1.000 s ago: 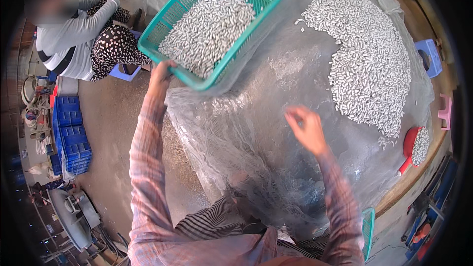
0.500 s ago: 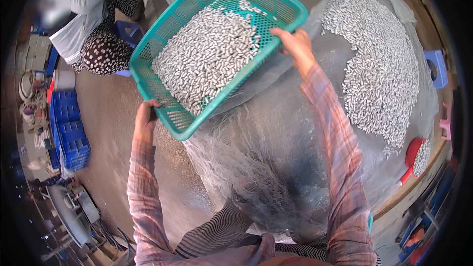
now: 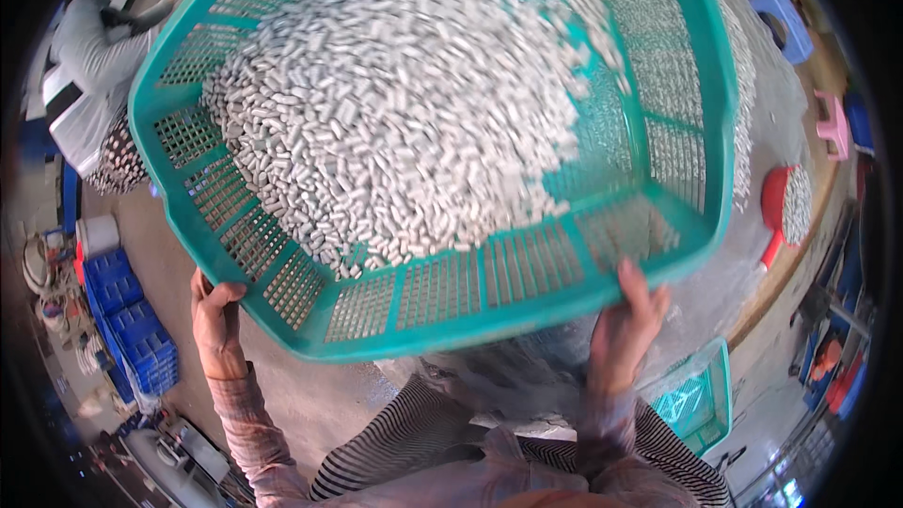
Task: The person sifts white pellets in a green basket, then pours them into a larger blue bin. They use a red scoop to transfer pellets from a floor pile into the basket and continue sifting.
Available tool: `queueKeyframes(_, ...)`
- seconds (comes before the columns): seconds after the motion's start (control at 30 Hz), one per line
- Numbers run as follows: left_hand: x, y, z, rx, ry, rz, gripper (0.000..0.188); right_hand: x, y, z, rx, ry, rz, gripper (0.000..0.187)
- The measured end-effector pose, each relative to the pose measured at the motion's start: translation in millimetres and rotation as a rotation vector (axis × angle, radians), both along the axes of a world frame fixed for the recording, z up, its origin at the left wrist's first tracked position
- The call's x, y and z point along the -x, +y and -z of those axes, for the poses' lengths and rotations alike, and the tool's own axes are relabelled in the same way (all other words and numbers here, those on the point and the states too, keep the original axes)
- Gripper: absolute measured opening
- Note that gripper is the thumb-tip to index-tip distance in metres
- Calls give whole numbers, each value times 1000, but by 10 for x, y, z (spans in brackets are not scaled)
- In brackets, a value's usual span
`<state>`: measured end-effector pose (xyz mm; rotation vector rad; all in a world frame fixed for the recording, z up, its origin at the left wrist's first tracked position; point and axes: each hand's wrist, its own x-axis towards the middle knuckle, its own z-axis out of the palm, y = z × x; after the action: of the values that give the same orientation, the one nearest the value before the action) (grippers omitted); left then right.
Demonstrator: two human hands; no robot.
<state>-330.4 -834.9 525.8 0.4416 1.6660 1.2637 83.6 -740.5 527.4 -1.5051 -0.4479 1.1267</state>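
A large green plastic basket (image 3: 438,310) with slotted walls is held up close in front of me, slightly tilted. Inside lies a heap of small silvery-white capsule-shaped pieces (image 3: 395,122), partly smeared by motion; the basket floor shows bare toward its right side. My left hand (image 3: 219,315) grips the rim at the near left corner, thumb over the edge. At the near right, my right hand (image 3: 628,320) is closed on the rim, its thumb on top and its other fingers hidden beneath.
More pieces lie on a plastic sheet (image 3: 779,122) at the right, beside a red scoop (image 3: 773,202) filled with them. A second green basket (image 3: 724,386) stands low at the right. Blue crates (image 3: 141,329) are at the left. A person (image 3: 99,66) sits at the far left.
The basket has come nearer to me and turned, now filling the upper middle. My right hand has moved down and toward me. Some pieces blur with the motion.
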Motion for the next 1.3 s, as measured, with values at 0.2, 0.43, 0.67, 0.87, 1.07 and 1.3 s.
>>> queueKeyframes(0.2, -670, 489, 261, 290, -20, 270, 57, -657, -1186, -84, 152, 88, 314, 26)
queueKeyframes(0.43, -1379, 1144, 1010, 157, -81, 898, 62, -1388, -2474, 250, 963, -113, -549, 28)
queueKeyframes(0.67, -2251, 1655, 608, -420, 440, 1070, 54, -2427, -806, -248, 593, -1054, -640, 29)
queueKeyframes(0.87, -2496, 1545, 1509, -231, 610, 1131, 52, -2799, -603, -17, 723, -436, -507, 39)
queueKeyframes(1.07, -2218, 1503, 1741, -229, 570, 1097, 64, -2009, -295, -1063, 407, -201, -661, 35)
queueKeyframes(1.3, -3648, 1138, 1677, -59, 927, 685, 62, -2026, 318, -963, 58, -624, -306, 49)
